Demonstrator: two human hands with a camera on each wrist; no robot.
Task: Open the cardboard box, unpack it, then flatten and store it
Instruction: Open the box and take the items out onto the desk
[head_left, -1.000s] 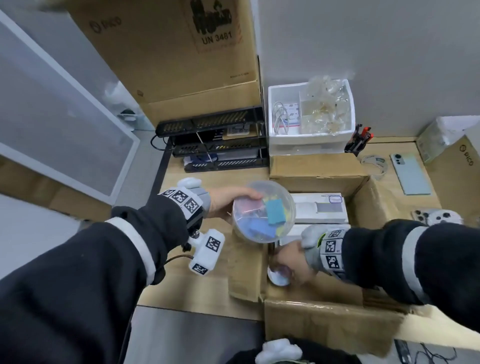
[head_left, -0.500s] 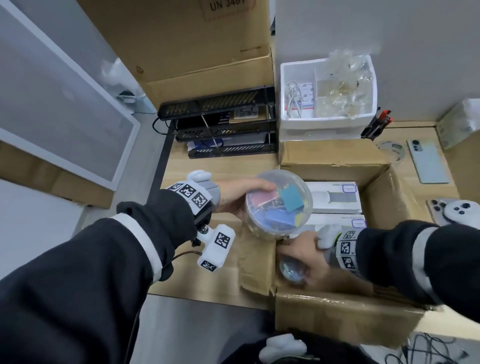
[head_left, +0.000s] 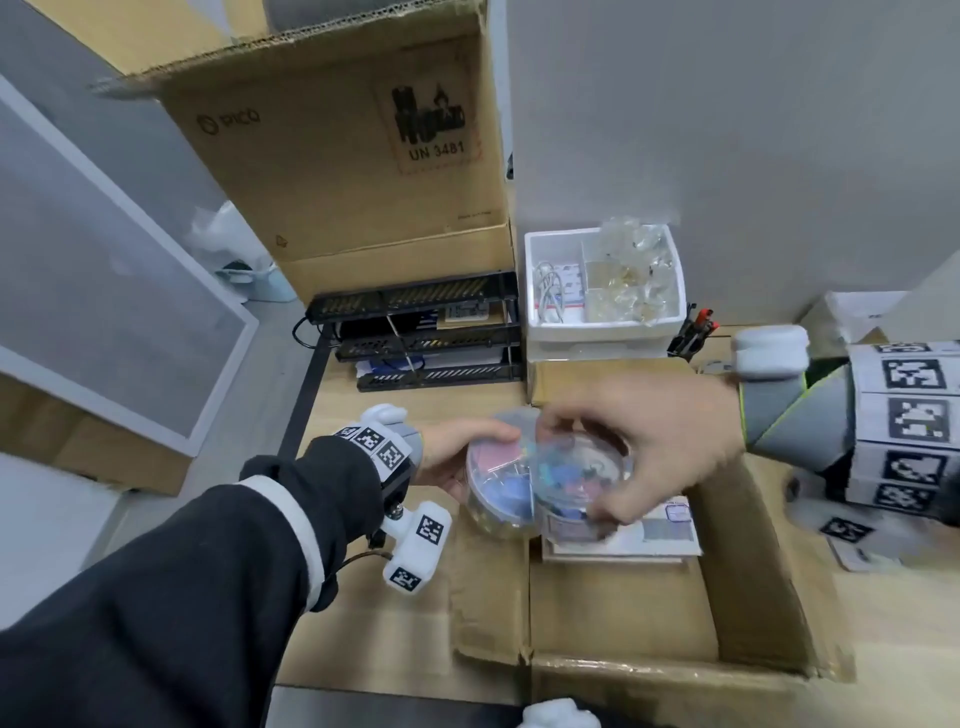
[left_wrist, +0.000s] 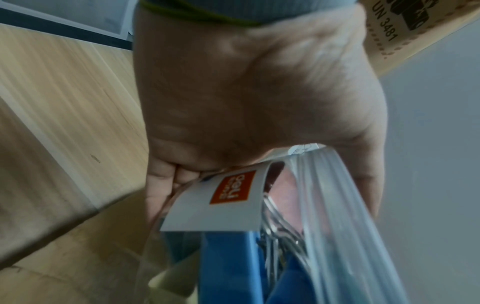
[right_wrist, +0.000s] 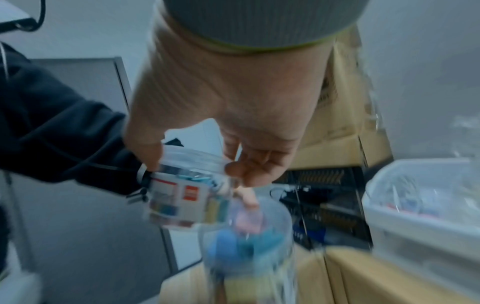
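The open cardboard box (head_left: 753, 566) lies on the wooden desk in front of me with its flaps spread. My left hand (head_left: 457, 457) grips a clear round tub of coloured binder clips (head_left: 498, 483) above the box's left flap. My right hand (head_left: 639, 457) holds a second, smaller clear tub of clips (head_left: 582, 467) from above, right beside the first and overlapping it. In the left wrist view the left hand (left_wrist: 249, 144) wraps the big tub (left_wrist: 259, 236). In the right wrist view the right hand (right_wrist: 197, 160) pinches the small tub (right_wrist: 182, 197) over the big tub (right_wrist: 246, 236). White flat boxes (head_left: 649, 535) remain inside the box.
A black stacked paper tray (head_left: 421, 332) and a white bin of small bags (head_left: 602, 286) stand at the back. Large brown cartons (head_left: 353, 156) rise behind them. A smaller brown carton (head_left: 597, 374) sits beyond the open box. A white panel (head_left: 104, 291) leans at the left.
My right hand has risen out of the box with the small tub and brought it up beside the big tub in my left hand. The head view has tilted upward.
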